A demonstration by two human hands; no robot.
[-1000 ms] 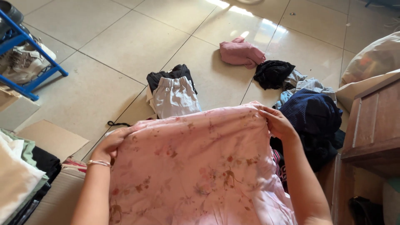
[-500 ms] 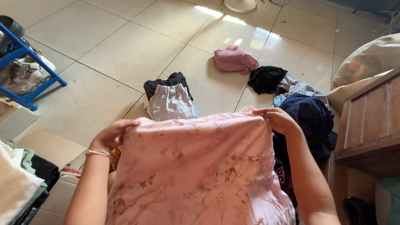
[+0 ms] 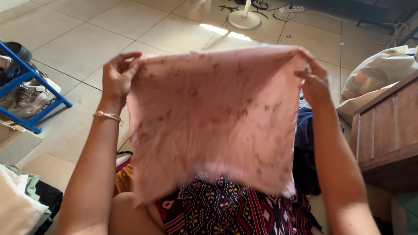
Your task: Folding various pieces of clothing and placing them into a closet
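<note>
A pink cloth with a faint floral print [image 3: 213,117] hangs spread out in front of me, lifted off my lap. My left hand [image 3: 116,78] pinches its upper left corner and my right hand [image 3: 314,82] pinches its upper right corner. A thin bracelet [image 3: 106,115] circles my left wrist. Below the cloth's lower edge shows a dark patterned garment with red and white motifs [image 3: 226,211] on my lap. The cloth hides the clothes lying on the tiled floor [image 3: 78,39] behind it.
A blue shoe rack with shoes [image 3: 24,93] stands at the left. Folded clothes [image 3: 26,204] are stacked at the lower left. A wooden cabinet [image 3: 387,130] stands at the right, a filled white bag [image 3: 379,74] behind it. Dark blue clothing [image 3: 305,139] lies beside my right arm. A fan base [image 3: 244,19] sits far back.
Both hands have raised the pink cloth from my lap up to eye level, stretched flat. It now covers the clothes on the floor. The patterned garment beneath has come into view.
</note>
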